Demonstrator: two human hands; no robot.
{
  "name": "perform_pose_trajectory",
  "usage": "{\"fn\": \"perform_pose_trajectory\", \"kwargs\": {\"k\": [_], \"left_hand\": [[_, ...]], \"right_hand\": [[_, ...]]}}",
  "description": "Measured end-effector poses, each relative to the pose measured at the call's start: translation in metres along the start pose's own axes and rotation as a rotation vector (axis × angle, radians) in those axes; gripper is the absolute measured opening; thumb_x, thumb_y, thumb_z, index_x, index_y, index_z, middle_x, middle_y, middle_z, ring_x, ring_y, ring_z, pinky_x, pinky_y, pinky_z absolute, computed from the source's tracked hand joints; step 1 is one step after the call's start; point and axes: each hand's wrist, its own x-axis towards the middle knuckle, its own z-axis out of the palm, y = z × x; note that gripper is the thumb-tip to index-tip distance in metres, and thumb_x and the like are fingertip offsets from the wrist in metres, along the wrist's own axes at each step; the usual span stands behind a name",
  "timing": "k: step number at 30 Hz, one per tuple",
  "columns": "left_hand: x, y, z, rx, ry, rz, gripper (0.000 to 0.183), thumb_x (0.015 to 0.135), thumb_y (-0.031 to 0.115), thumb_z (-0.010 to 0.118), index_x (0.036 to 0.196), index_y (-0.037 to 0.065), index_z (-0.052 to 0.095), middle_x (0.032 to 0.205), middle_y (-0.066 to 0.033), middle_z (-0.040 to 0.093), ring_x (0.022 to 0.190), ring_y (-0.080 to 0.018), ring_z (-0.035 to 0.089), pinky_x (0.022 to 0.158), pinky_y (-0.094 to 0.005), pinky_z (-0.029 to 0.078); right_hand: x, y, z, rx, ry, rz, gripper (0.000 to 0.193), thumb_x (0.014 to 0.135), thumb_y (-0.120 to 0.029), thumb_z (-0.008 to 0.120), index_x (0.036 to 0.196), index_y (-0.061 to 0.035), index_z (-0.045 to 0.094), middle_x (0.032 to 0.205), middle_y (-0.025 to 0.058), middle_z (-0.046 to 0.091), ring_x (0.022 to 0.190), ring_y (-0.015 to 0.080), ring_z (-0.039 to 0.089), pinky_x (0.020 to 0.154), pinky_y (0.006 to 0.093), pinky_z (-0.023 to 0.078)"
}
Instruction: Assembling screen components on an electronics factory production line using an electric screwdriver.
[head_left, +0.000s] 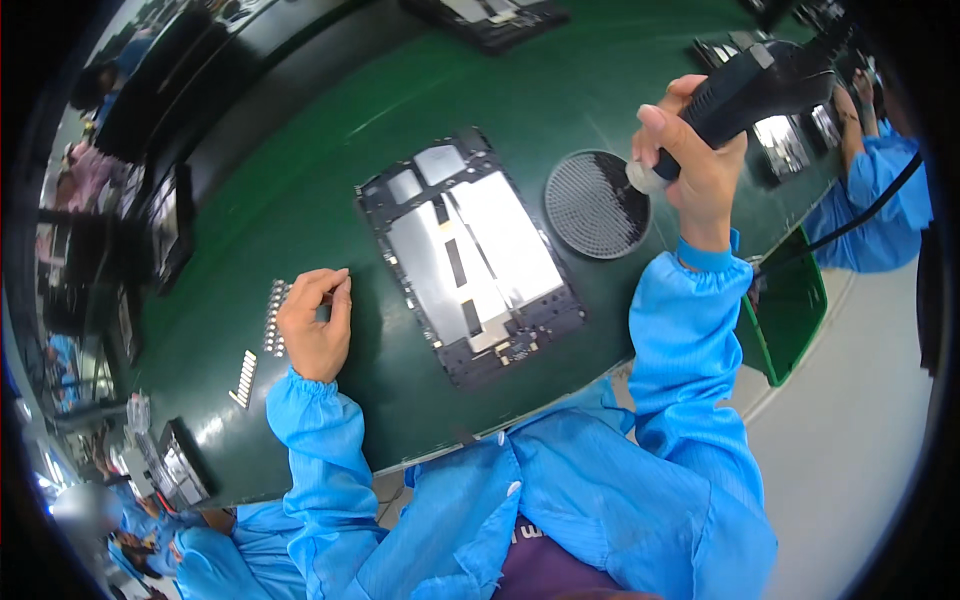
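Observation:
A tablet with its back off (pixel 470 250) lies at an angle on the green table, its silver battery plates and dark circuit boards bare. My right hand (pixel 700 165) is wrapped round a black electric screwdriver (pixel 745 100), its pale round nose pointing down to the left. That nose is over the right edge of a round black tray (pixel 600 205) full of small holes. To the left of the tablet, my left hand (pixel 318 325) is closed, thumb and forefinger pinched together; anything between them is too small to make out. It rests beside a strip of small metallic parts (pixel 273 315).
A short row of pale small pieces (pixel 244 378) lies at the left. Other opened devices (pixel 780 145) sit at the right and the far edge (pixel 490 15). A green bin (pixel 785 310) stands below the table's right edge. Co-workers in blue sleeves (pixel 870 200) sit on both sides.

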Motion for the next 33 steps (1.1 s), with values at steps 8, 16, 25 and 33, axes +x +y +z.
{"fn": "perform_pose_trajectory", "kwargs": {"k": [8, 16, 25, 33], "left_hand": [[-0.002, 0.008, 0.038, -0.079, 0.107, -0.072, 0.010, 0.073, -0.006, 0.066, 0.081, -0.001, 0.065, 0.080, -0.0093, 0.065, 0.069, -0.0139, 0.061, 0.063, -0.0232, 0.049], [-0.009, -0.001, 0.038, -0.207, 0.111, -0.044, 0.010, 0.072, -0.005, 0.066, 0.080, -0.001, 0.063, 0.084, -0.0104, 0.067, 0.072, -0.0118, 0.062, 0.065, -0.0220, 0.049], [-0.005, 0.003, 0.030, -0.154, 0.127, -0.081, 0.008, 0.073, -0.002, 0.070, 0.080, -0.001, 0.066, 0.078, -0.0094, 0.065, 0.065, -0.0117, 0.059, 0.060, -0.0222, 0.048], [-0.005, 0.007, 0.042, -0.158, 0.122, 0.119, 0.008, 0.069, 0.003, 0.072, 0.077, 0.004, 0.069, 0.074, -0.0081, 0.066, 0.065, -0.0205, 0.060, 0.057, -0.0298, 0.048]], "right_hand": [[-0.004, 0.019, -0.008, 0.003, -0.019, -0.024, 0.026, 0.072, 0.002, 0.072, 0.092, 0.0028, 0.056, 0.062, 0.0045, 0.059, 0.049, 0.0109, 0.056, 0.045, 0.0228, 0.044], [-0.003, 0.027, -0.007, -0.087, -0.058, -0.027, 0.025, 0.072, 0.001, 0.073, 0.091, 0.0026, 0.057, 0.061, 0.0039, 0.059, 0.049, 0.0099, 0.056, 0.045, 0.0214, 0.044], [-0.003, 0.032, 0.004, -0.095, -0.042, 0.030, 0.026, 0.071, 0.000, 0.075, 0.091, 0.0007, 0.058, 0.063, 0.0032, 0.059, 0.049, 0.0095, 0.055, 0.044, 0.0213, 0.042], [-0.007, 0.029, -0.034, -0.271, 0.062, 0.153, 0.032, 0.077, -0.002, 0.068, 0.104, -0.0011, 0.053, 0.069, -0.0002, 0.049, 0.056, 0.0088, 0.048, 0.053, 0.0228, 0.039]]}}
